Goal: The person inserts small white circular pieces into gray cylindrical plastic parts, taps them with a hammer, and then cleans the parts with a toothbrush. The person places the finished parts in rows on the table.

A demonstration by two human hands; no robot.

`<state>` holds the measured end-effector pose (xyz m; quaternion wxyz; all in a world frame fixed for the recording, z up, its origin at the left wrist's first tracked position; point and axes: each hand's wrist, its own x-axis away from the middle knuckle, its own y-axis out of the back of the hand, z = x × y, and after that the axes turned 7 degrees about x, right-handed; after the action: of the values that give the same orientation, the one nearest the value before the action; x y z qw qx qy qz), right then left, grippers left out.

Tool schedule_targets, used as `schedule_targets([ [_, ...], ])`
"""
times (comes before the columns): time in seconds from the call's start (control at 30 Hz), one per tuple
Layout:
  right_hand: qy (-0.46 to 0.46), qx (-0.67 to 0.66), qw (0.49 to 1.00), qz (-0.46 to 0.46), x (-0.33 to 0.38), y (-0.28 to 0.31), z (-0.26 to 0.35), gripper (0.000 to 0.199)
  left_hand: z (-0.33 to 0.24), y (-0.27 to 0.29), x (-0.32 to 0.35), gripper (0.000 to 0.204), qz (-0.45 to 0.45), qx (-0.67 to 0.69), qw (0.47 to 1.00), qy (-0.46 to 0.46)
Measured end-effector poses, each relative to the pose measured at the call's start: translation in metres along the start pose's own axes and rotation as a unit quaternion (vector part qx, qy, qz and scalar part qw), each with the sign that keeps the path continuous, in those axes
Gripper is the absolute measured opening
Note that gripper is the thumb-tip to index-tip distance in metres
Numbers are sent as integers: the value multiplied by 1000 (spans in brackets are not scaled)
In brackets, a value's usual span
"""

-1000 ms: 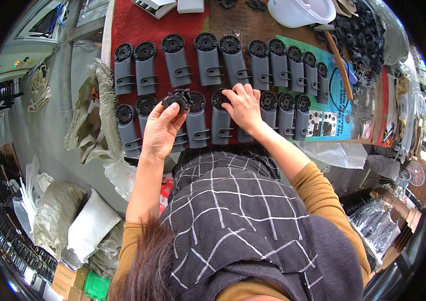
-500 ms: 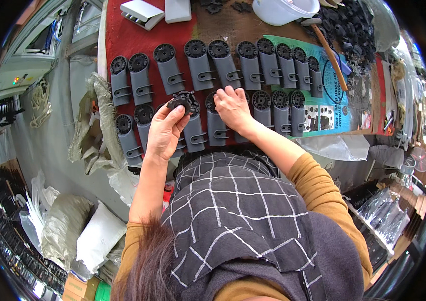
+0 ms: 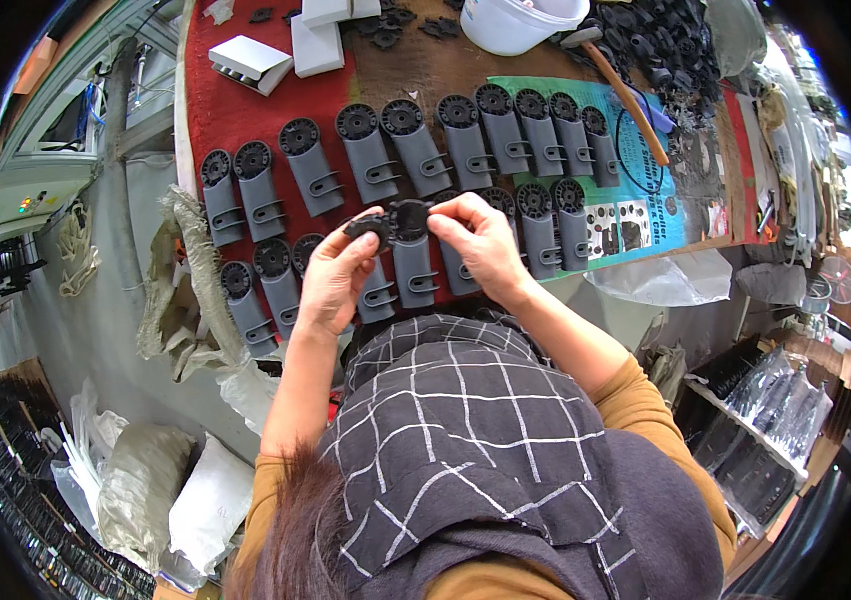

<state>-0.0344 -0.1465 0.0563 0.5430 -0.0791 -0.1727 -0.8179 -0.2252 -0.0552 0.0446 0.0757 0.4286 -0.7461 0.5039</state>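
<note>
My left hand (image 3: 335, 280) and my right hand (image 3: 480, 245) meet above the bench and together pinch small black round plastic parts (image 3: 390, 222), held between the fingertips of both. Under the hands lie two rows of grey plastic housings (image 3: 415, 150), each with a dark toothed disc at its top end. They rest on a red mat (image 3: 235, 110). The near row is partly hidden by my hands and wrists.
A white bucket (image 3: 520, 20) and a wooden-handled tool (image 3: 625, 95) sit at the far side beside a heap of black parts (image 3: 670, 45). White boxes (image 3: 255, 60) lie far left. A green printed sheet (image 3: 635, 215) covers the right. Sacks (image 3: 140, 480) are on the floor at left.
Both hands have lifted from the near row of housings and come together, now holding the black parts between them. The view has shifted so the bench sits higher in the picture.
</note>
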Motion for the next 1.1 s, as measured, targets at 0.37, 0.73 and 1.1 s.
schedule_targets([
  [0.37,293,586,754,-49,-27,38,-74,12,1,8,0,30,-44,38,998,-7],
  [0.73,274,617,737,-2,-8,35,-82,31,-3,4,-3,29,-59,35,998,-8],
  [1.1,219,628,746,15,-11,22,-70,36,-8,-3,-10,29,-56,18,998,0],
])
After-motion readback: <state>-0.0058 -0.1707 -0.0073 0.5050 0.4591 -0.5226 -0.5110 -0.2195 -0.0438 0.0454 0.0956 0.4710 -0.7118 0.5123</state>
